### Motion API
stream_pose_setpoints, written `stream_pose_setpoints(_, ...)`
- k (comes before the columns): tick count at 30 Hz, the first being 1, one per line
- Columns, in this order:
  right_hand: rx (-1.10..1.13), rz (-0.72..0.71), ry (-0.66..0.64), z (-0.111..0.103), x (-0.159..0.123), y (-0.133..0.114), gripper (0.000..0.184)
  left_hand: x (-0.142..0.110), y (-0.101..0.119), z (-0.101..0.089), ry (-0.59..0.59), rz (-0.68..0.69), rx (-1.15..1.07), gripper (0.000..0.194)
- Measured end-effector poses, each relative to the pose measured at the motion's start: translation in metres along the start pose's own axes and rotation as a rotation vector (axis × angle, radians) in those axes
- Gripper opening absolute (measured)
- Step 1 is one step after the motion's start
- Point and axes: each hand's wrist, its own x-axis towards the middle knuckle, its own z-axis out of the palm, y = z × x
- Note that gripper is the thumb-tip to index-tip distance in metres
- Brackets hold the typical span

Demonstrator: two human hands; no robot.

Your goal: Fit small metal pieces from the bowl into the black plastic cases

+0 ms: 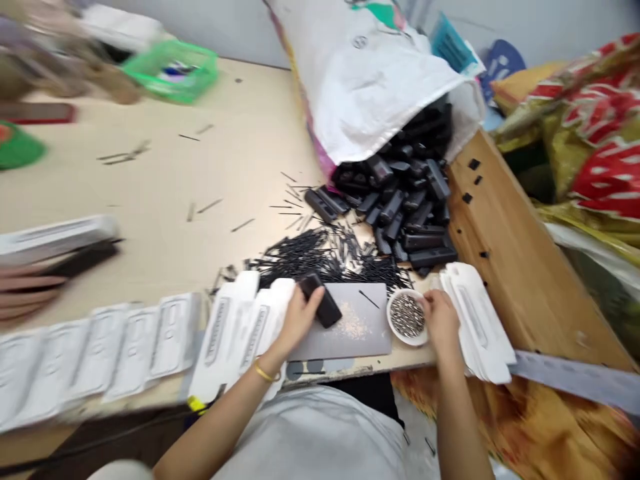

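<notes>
My left hand (299, 313) is closed around a black oblong plastic case (324, 303), held tilted above a grey board (367, 343). On that board lie pale crumbs (353, 325) and one thin black stick (369, 299). At the right rim of a white bowl (394, 328) full of small metal pieces (407, 315), my right hand (441, 319) has its fingers pinched together; whatever they hold is hidden. Behind the board spreads a heap of thin black sticks (295, 257). More black cases (400, 207) spill from a white sack (370, 87).
Folded white cartons (477, 320) are stacked right of the bowl, beside a wooden ledge (525, 267). Other white cartons (225, 327) line the table's front edge leftward. Another person's hand (27, 293) holds a dark object at far left. A green basket (200, 73) stands at the back.
</notes>
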Motion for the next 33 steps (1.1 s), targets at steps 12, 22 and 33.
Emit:
stream_pose_setpoints(12, 0.706, 0.182, -0.197, 0.001, -0.002, -0.083, 0.038, -0.021, 0.037, -0.007, -0.18, 0.427, 0.523, 0.036)
stream_pose_setpoints(22, 1.122, 0.04, -0.68, 0.036, -0.016, -0.204, 0.03, -0.029, 0.044, -0.065, -0.314, 0.026, -0.26, 0.04)
stream_pose_setpoints(33, 1.259, 0.091, -0.715, 0.036, -0.03, -0.21, 0.036, -0.021, 0.036, -0.108, 0.144, 0.131, -0.299, 0.028)
